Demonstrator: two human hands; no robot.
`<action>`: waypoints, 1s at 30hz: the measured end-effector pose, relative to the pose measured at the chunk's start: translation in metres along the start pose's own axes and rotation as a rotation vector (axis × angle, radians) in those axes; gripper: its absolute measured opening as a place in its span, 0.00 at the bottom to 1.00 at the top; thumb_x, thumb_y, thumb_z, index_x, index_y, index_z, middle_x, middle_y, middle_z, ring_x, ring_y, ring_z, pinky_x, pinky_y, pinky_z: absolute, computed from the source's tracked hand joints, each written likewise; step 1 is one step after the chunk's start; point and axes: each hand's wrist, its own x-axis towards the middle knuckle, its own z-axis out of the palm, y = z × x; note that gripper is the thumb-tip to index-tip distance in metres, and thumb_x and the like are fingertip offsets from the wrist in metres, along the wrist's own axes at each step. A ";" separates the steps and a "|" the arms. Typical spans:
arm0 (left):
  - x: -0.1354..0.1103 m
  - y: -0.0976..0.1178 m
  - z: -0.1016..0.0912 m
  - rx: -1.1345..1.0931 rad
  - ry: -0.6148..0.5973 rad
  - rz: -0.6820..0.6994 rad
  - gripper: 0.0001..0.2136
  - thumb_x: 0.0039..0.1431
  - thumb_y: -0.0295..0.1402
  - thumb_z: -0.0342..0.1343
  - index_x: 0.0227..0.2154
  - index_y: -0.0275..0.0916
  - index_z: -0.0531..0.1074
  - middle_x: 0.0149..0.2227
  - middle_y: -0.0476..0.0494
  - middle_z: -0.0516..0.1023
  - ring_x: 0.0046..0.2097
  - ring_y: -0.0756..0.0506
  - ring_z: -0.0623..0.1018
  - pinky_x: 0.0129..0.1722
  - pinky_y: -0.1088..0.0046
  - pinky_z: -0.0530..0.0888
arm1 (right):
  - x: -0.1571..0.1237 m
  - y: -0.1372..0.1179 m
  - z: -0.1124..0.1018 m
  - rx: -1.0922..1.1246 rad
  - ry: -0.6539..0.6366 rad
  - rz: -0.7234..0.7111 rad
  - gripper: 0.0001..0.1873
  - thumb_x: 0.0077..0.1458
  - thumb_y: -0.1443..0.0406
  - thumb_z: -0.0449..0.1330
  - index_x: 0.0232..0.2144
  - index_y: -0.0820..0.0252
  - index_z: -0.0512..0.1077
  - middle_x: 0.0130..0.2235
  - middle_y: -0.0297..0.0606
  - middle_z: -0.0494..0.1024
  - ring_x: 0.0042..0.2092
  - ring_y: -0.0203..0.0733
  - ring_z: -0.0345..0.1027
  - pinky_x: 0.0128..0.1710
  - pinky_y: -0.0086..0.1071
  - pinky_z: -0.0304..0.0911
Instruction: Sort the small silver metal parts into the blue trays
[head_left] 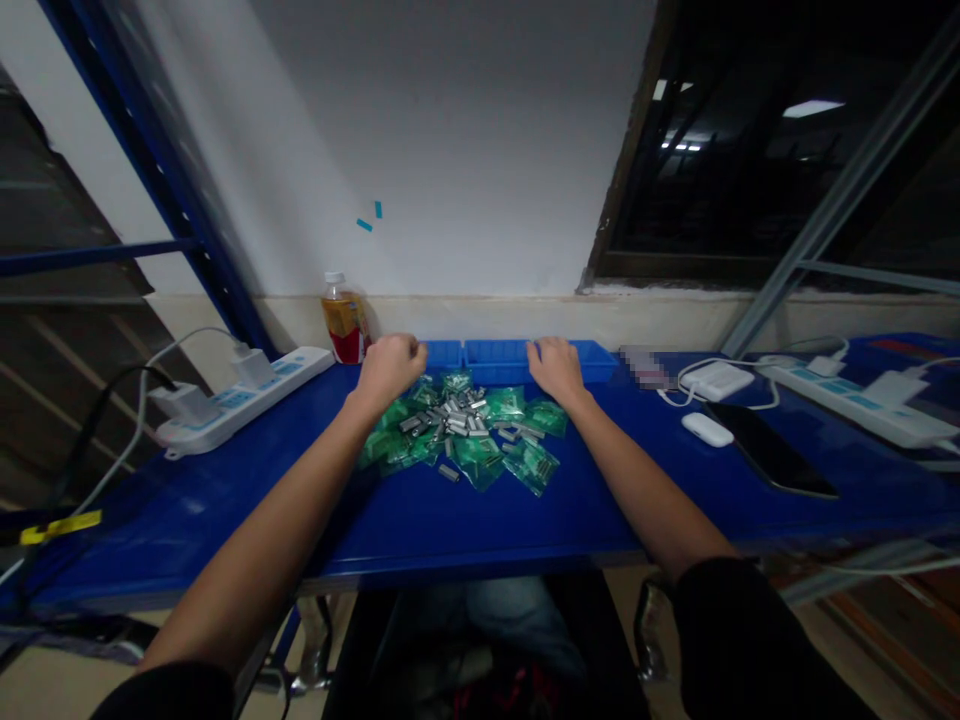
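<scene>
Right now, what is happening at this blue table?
A person sits at the blue table with both arms stretched forward. The left hand, curled closed, and the right hand rest at the far edge of a pile of green bags and small metal parts, just before the blue trays. Whether either hand holds anything cannot be seen. A bottle stands to the left, a phone to the right.

You've got a drink bottle [344, 328] standing against the wall at the back left, a white power strip [247, 397] just beside it, and off right a black phone [769, 450] lying flat near a small white case [707, 429] and another power strip [855, 403].
</scene>
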 end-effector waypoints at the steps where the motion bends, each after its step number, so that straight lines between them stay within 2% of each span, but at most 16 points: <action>1: -0.006 -0.005 -0.002 0.014 -0.071 -0.060 0.20 0.59 0.44 0.46 0.28 0.35 0.77 0.30 0.32 0.77 0.36 0.37 0.76 0.37 0.62 0.69 | -0.002 -0.004 -0.002 0.017 0.031 -0.012 0.24 0.64 0.57 0.41 0.40 0.66 0.73 0.43 0.50 0.75 0.48 0.50 0.64 0.48 0.39 0.54; 3: -0.015 -0.012 -0.001 0.023 -0.247 -0.151 0.21 0.54 0.50 0.50 0.26 0.35 0.77 0.27 0.31 0.76 0.34 0.34 0.76 0.34 0.60 0.69 | -0.007 -0.016 -0.005 0.060 0.073 -0.061 0.23 0.63 0.57 0.43 0.40 0.64 0.74 0.42 0.49 0.75 0.49 0.50 0.62 0.48 0.39 0.54; 5: -0.019 -0.017 0.006 -0.019 -0.383 -0.177 0.21 0.49 0.52 0.54 0.24 0.36 0.76 0.27 0.32 0.75 0.34 0.34 0.76 0.33 0.61 0.69 | -0.012 -0.031 -0.007 0.107 0.078 -0.140 0.20 0.63 0.58 0.45 0.40 0.63 0.74 0.42 0.47 0.75 0.49 0.49 0.61 0.48 0.39 0.54; 8: -0.018 -0.020 0.015 -0.111 -0.429 -0.144 0.16 0.47 0.47 0.58 0.24 0.38 0.74 0.28 0.36 0.76 0.34 0.37 0.76 0.32 0.65 0.68 | -0.018 -0.056 -0.008 0.167 0.028 -0.263 0.16 0.61 0.61 0.48 0.40 0.61 0.74 0.42 0.45 0.76 0.49 0.48 0.62 0.47 0.38 0.55; 10: -0.016 -0.021 0.015 -0.144 -0.404 -0.122 0.13 0.47 0.44 0.59 0.26 0.38 0.74 0.29 0.39 0.76 0.33 0.40 0.75 0.31 0.69 0.67 | -0.021 -0.070 -0.008 0.232 -0.019 -0.308 0.14 0.60 0.62 0.51 0.39 0.61 0.74 0.41 0.44 0.76 0.48 0.47 0.63 0.46 0.37 0.56; 12: -0.016 -0.019 0.009 -0.211 -0.363 -0.065 0.12 0.49 0.42 0.58 0.31 0.39 0.72 0.29 0.43 0.75 0.31 0.44 0.74 0.30 0.72 0.67 | -0.023 -0.082 -0.008 0.387 -0.076 -0.279 0.13 0.59 0.62 0.52 0.38 0.61 0.75 0.38 0.42 0.78 0.44 0.45 0.66 0.44 0.35 0.58; 14: -0.019 -0.014 0.000 -0.347 -0.259 0.061 0.11 0.51 0.40 0.57 0.33 0.39 0.71 0.26 0.48 0.73 0.28 0.48 0.72 0.29 0.75 0.66 | -0.025 -0.091 -0.008 0.661 -0.160 -0.178 0.15 0.59 0.58 0.52 0.39 0.60 0.74 0.32 0.39 0.78 0.35 0.41 0.69 0.36 0.32 0.61; 17: -0.026 0.002 -0.006 -0.506 -0.048 0.261 0.08 0.53 0.37 0.55 0.32 0.38 0.70 0.23 0.50 0.71 0.27 0.49 0.71 0.29 0.75 0.66 | -0.026 -0.098 -0.009 1.130 -0.289 0.026 0.23 0.58 0.50 0.48 0.39 0.61 0.72 0.23 0.35 0.75 0.24 0.37 0.67 0.24 0.28 0.59; 19: -0.031 0.013 -0.003 -0.523 0.013 0.289 0.06 0.54 0.35 0.54 0.33 0.39 0.70 0.26 0.49 0.73 0.28 0.49 0.72 0.31 0.75 0.66 | -0.026 -0.098 -0.007 1.300 -0.255 0.124 0.22 0.54 0.48 0.52 0.34 0.61 0.72 0.23 0.35 0.74 0.23 0.37 0.67 0.22 0.27 0.58; 20: -0.033 0.017 0.001 -0.522 0.025 0.250 0.07 0.54 0.35 0.55 0.34 0.39 0.70 0.27 0.48 0.75 0.30 0.48 0.73 0.32 0.74 0.67 | -0.025 -0.096 -0.006 1.322 -0.191 0.155 0.20 0.51 0.50 0.56 0.31 0.61 0.72 0.23 0.35 0.75 0.24 0.37 0.68 0.23 0.27 0.59; 22: -0.034 0.021 0.012 -0.484 -0.003 0.057 0.10 0.53 0.37 0.55 0.36 0.38 0.71 0.30 0.45 0.77 0.32 0.46 0.75 0.33 0.73 0.68 | -0.022 -0.088 -0.003 1.271 -0.029 0.183 0.14 0.45 0.55 0.61 0.28 0.60 0.72 0.27 0.36 0.76 0.29 0.39 0.70 0.28 0.29 0.62; 25: -0.029 0.017 0.031 -0.386 -0.133 -0.222 0.12 0.53 0.42 0.55 0.30 0.38 0.74 0.28 0.40 0.78 0.33 0.42 0.77 0.31 0.71 0.68 | -0.016 -0.071 0.002 1.133 0.137 0.209 0.10 0.46 0.59 0.58 0.29 0.61 0.72 0.33 0.38 0.78 0.37 0.41 0.71 0.37 0.32 0.63; 28: -0.020 0.011 0.045 -0.366 -0.246 -0.239 0.15 0.52 0.44 0.55 0.22 0.37 0.75 0.22 0.40 0.77 0.27 0.42 0.76 0.26 0.71 0.66 | -0.012 -0.059 0.005 1.039 0.174 0.242 0.11 0.47 0.60 0.57 0.32 0.61 0.72 0.34 0.37 0.77 0.38 0.41 0.70 0.39 0.32 0.63; 30: -0.016 0.011 0.049 -0.367 -0.267 -0.205 0.13 0.53 0.41 0.55 0.22 0.37 0.75 0.22 0.41 0.77 0.26 0.43 0.76 0.25 0.72 0.66 | -0.011 -0.058 0.005 1.002 0.167 0.253 0.15 0.47 0.59 0.56 0.37 0.61 0.71 0.32 0.36 0.76 0.35 0.40 0.69 0.35 0.30 0.63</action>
